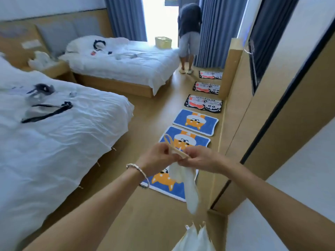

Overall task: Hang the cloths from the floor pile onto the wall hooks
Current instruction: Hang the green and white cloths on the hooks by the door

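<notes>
**Both hands pinching one cloth's loop, right of the near bed**

Landmark: near bed [54, 142], white duvet, left side of the frame.

Left hand [157, 156] and right hand [197, 158] are together and touching, held in the air right of the near bed's foot corner. Both pinch the top of one white cloth [190, 187], fingers curled on it. A beige loop [169, 140] sticks up out of the left hand's grip. The right fingertips nip the beige band just beside it. The cloth body hangs limp below the hands, off the floor. Bracelet [137, 169] on the left wrist.

More white cloths [195, 240] at the bottom edge, further right of the near bed and below the hanging one. They are cut off, so can't tell what they rest on or hang from.

Floor right of the near bed has three blue mats [195, 122] with an orange dog print, in a row along the wooden wall [235, 115]. The hands overlap the two nearer mats. Three black mats [203, 103] continue the row, further from the near bed.

Far bed [126, 64] sits beyond the near bed, with a yellow basket [163, 42] on its far corner. A person [189, 33] stands past that, back to camera, at the blue curtains [217, 33].

On the near bed: a black strap [47, 111] and small blurred items.
</notes>
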### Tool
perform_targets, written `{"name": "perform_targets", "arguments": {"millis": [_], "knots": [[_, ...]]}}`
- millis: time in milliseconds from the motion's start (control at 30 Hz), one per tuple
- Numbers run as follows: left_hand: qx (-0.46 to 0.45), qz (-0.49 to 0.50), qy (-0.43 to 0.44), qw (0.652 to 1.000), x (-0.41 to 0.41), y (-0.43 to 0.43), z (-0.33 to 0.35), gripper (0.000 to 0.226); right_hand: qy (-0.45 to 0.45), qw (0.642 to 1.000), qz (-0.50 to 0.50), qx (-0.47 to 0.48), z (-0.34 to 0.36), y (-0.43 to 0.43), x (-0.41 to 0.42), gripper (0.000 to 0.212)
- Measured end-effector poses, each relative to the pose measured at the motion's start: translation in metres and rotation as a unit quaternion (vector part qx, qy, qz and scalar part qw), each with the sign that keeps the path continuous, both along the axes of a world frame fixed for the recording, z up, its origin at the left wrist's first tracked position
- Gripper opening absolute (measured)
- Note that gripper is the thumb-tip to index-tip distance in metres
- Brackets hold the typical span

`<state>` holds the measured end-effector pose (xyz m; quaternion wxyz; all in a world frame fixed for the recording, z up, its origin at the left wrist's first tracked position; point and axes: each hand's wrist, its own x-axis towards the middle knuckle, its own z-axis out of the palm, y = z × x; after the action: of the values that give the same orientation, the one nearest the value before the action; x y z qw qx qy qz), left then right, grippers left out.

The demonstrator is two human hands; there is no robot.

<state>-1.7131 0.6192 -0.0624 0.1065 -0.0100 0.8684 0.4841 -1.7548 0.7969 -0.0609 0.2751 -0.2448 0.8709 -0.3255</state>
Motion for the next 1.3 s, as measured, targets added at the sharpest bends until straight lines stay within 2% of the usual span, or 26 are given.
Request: {"name": "perform_targets", "arguments": {"millis": [167, 300, 400, 533, 700, 900, 1067, 1300], "knots": [[-0.047, 0.117, 0.027, 0.992, 0.064, -0.039, 0.008, 0.023, 0.041, 0.995, 0.083, -0.022, 0.0, -0.06, 0.033, 0.029], [-0.084, 0.16, 0.023, 0.983, 0.122, -0.077, 0.022, 0.019, 0.047, 0.984, 0.169, -0.032, 0.013, -0.112, 0.064, 0.028], [-0.1, 0.213, 0.01, 0.972, 0.166, -0.11, 0.034, 0.007, 0.054, 0.967, 0.248, -0.032, 0.027, -0.154, 0.092, 0.021], [-0.074, 0.297, 0.007, 0.952, 0.23, -0.144, 0.049, 0.02, 0.076, 0.941, 0.329, -0.029, 0.047, -0.202, 0.134, 0.018], [-0.037, 0.342, -0.013, 0.939, 0.325, -0.183, 0.066, 0.025, 0.131, 0.908, 0.399, -0.015, 0.074, -0.261, 0.199, 0.022], [-0.073, 0.397, -0.016, 0.915, 0.469, -0.223, 0.069, 0.022, 0.191, 0.866, 0.462, -0.018, 0.088, -0.328, 0.322, 0.014], [-0.094, 0.47, 0.008, 0.878, 0.6, -0.255, 0.078, 0.023, 0.207, 0.825, 0.526, -0.004, 0.096, -0.381, 0.455, 0.027], [-0.112, 0.617, 0.027, 0.779, 0.789, -0.288, 0.071, 0.027, 0.215, 0.748, 0.628, -0.028, 0.1, -0.455, 0.638, 0.029]]}}
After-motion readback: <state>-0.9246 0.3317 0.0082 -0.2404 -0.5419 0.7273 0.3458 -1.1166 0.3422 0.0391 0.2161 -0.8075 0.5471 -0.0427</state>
